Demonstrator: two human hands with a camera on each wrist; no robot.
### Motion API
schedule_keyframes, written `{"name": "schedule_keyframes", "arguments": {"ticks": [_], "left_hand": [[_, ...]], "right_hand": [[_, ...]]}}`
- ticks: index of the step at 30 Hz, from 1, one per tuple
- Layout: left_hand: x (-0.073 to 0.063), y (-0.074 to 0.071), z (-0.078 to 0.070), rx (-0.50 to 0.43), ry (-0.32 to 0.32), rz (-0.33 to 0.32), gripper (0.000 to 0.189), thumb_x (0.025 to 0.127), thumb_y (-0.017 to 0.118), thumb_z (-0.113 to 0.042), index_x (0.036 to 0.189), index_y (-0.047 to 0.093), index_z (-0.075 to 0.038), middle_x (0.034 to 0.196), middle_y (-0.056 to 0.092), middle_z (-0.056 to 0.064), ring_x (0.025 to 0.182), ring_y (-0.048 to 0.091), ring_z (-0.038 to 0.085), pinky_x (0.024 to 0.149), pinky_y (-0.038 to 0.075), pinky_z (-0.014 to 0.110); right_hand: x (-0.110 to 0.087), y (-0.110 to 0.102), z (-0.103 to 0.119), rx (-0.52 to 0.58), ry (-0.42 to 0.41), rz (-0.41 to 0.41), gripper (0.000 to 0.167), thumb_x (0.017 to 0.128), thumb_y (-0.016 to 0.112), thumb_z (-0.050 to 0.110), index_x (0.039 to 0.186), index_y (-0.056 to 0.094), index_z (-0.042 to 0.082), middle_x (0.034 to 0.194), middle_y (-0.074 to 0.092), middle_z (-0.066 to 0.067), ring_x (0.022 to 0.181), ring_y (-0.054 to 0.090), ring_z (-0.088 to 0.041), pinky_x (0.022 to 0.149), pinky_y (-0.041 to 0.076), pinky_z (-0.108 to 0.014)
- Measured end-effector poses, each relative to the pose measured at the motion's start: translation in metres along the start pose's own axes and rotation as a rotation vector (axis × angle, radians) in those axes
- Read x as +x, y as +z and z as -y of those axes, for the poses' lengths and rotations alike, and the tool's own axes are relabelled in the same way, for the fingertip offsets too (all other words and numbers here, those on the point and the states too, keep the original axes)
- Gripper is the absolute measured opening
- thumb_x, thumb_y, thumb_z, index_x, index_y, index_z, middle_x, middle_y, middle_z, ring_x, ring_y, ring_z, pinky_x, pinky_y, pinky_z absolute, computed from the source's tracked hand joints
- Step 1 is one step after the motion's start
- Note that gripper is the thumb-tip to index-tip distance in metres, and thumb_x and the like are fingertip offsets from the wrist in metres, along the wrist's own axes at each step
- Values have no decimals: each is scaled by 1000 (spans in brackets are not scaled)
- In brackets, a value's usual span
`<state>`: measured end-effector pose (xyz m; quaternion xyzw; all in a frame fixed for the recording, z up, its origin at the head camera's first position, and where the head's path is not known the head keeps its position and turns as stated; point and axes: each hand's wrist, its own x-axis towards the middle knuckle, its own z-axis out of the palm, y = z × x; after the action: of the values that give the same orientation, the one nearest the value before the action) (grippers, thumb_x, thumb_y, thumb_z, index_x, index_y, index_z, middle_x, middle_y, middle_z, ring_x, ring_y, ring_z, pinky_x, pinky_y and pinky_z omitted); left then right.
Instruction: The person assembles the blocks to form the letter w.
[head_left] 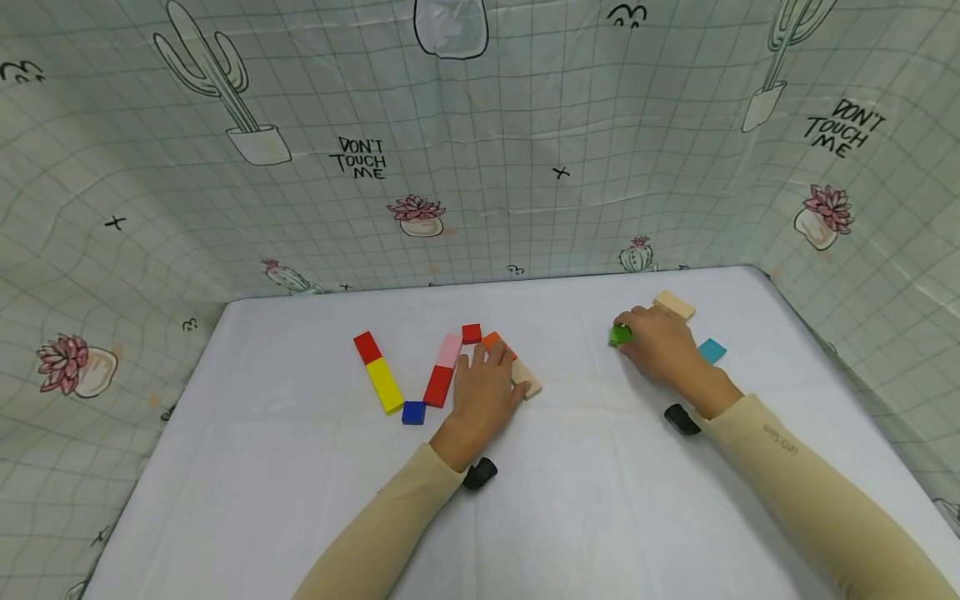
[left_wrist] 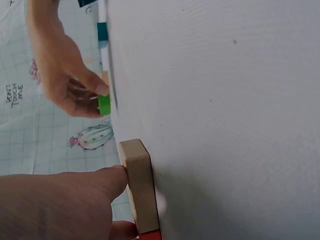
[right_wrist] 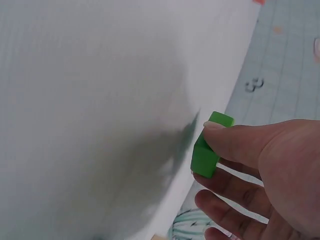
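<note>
My left hand [head_left: 483, 387] rests over the right end of a zigzag row of blocks, its thumb on a plain wooden block [head_left: 528, 380] and its fingers by an orange block [head_left: 495, 340]. In the left wrist view the thumb touches the face of that wooden block [left_wrist: 142, 195]. My right hand [head_left: 660, 346] pinches a green block [right_wrist: 205, 159] between thumb and fingers, to the right of the row. The row also has a small red block [head_left: 471, 333], a pink block [head_left: 449, 351] and a longer red block [head_left: 438, 387].
Farther left in the row are a blue block [head_left: 413, 412], a yellow block [head_left: 385, 387] and another red block [head_left: 367, 347]. Beyond my right hand lies a loose wooden block [head_left: 675, 304], with a teal block [head_left: 712, 350] beside the wrist. A patterned cloth [head_left: 495, 125] hangs behind the white table [head_left: 262, 467].
</note>
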<state>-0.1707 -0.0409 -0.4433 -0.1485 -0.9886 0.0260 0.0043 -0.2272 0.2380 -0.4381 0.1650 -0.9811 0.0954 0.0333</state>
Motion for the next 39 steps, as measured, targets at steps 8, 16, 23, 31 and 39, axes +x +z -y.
{"name": "schedule_keyframes", "arguments": {"ticks": [8, 16, 23, 31, 39], "left_hand": [[0, 0, 0, -15, 0, 3, 63, 103, 65, -51, 150, 59, -10, 151, 57, 6, 140, 50, 30, 112, 47, 48], [0, 0, 0, -13, -2, 15, 64, 103, 64, -52, 152, 57, -11, 154, 54, 6, 142, 49, 29, 114, 46, 49], [0, 1, 0, -6, 1, 9, 65, 104, 63, -52, 154, 55, -11, 157, 53, 6, 143, 47, 29, 115, 45, 49], [0, 0, 0, 8, 4, 13, 66, 104, 62, -53, 155, 55, -12, 158, 53, 5, 144, 47, 29, 115, 45, 49], [-1, 1, 0, 16, 6, 21, 67, 104, 61, -53, 156, 53, -12, 158, 52, 5, 145, 46, 28, 115, 45, 48]], "right_hand": [[-11, 4, 36, 4, -110, -39, 38, 87, 86, 8, 122, 73, -1, 111, 74, -17, 102, 67, -38, 85, 53, -54], [-21, 10, 64, 5, -191, -51, 35, 83, 90, 8, 115, 77, 3, 109, 76, -12, 100, 68, -32, 87, 56, -51], [-26, 16, 74, 31, -224, -47, 35, 80, 92, 8, 112, 78, 5, 106, 75, -8, 99, 68, -29, 85, 56, -48], [-30, 21, 83, 40, -280, -44, 34, 79, 93, 9, 110, 78, 7, 105, 76, -5, 98, 68, -27, 83, 56, -45], [-32, 24, 90, 40, -296, -35, 36, 78, 94, 10, 110, 78, 7, 107, 76, -5, 100, 68, -27, 83, 56, -44]]}}
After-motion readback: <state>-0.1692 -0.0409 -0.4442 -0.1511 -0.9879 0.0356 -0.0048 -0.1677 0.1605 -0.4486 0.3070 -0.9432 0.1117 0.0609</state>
